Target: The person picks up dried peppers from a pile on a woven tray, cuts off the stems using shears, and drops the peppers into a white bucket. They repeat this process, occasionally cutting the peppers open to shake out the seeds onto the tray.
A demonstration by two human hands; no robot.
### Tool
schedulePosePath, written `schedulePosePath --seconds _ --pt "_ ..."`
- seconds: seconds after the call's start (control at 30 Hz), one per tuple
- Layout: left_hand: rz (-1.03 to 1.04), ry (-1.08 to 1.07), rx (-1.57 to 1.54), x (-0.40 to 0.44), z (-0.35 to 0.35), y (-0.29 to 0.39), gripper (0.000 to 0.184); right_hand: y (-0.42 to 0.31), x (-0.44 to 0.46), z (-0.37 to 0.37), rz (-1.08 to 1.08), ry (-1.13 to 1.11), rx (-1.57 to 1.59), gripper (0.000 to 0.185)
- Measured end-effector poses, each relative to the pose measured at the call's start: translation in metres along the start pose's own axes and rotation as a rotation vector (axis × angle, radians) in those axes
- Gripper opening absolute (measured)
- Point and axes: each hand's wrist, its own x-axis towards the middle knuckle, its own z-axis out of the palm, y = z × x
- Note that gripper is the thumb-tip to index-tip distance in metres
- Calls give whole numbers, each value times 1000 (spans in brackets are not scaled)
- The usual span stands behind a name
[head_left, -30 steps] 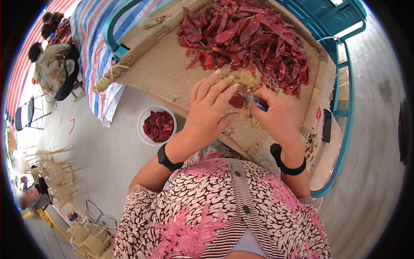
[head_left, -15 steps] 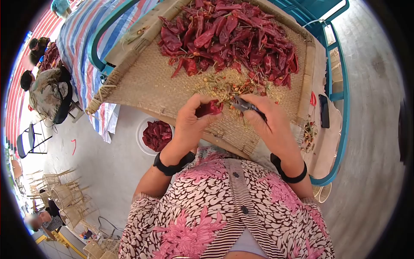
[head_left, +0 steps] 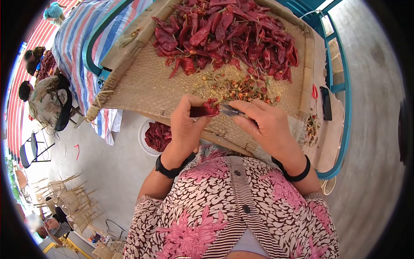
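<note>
My left hand (head_left: pixel 184 123) is closed around a dried red chili pepper (head_left: pixel 204 110), its stem end toward the right. In my right hand (head_left: pixel 271 129) is a small pair of dark scissors (head_left: pixel 228 111); the blades are a little apart and close by the pepper's stem end, though I cannot tell if they touch it. Both hands are over the near edge of a woven tray (head_left: pixel 133 88). A large heap of dried red chilies (head_left: pixel 224 36) covers its far part. Cut stem ends (head_left: pixel 241 89) and yellow seeds lie between the heap and my hands.
A white basin (head_left: pixel 141 139) of red chilies stands on the floor at the left. Teal metal rails (head_left: pixel 340 129) flank the tray. A black phone (head_left: pixel 326 103) lies at its right. Striped sheeting (head_left: pixel 92 39), bamboo stools (head_left: pixel 71 203) and several people are farther left.
The scissors have turned so their blades point left at the pepper. My right hand has lowered slightly, and the left hand still grips the pepper. The whole view has shifted a little.
</note>
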Motion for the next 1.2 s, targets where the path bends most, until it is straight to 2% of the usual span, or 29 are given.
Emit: schedulePosePath --seconds 0.27,0.47,0.57,0.67,0.77,0.87,0.97,1.07,1.17,1.2 --pt "65 50 59 -1 3 2 32 -3 2 1 -50 -5 -167 26" --pt "198 74 220 1 6 8 28 -13 0 1 -51 -28 -334 31" --pt "181 31 188 0 8 9 27 -13 -3 8 -65 -18 -366 32" --pt "108 79 -14 -2 13 5 28 -11 -4 12 19 10 -209 31" --pt "-39 84 -434 -4 16 7 30 -4 -8 19 40 68 61 30" --pt "-138 -5 -586 -3 12 11 29 3 -11 28 40 118 257 28" --pt "-161 -43 -757 -1 16 6 27 -5 -10 23 216 44 646 27" --pt "-194 -100 -1026 2 21 17 29 -9 -11 16 365 -42 873 29" --pt "-97 -99 -921 2 24 14 25 -8 -12 16 398 -33 812 27" --pt "-96 -87 -858 1 24 18 22 -6 -11 19 270 74 643 27"
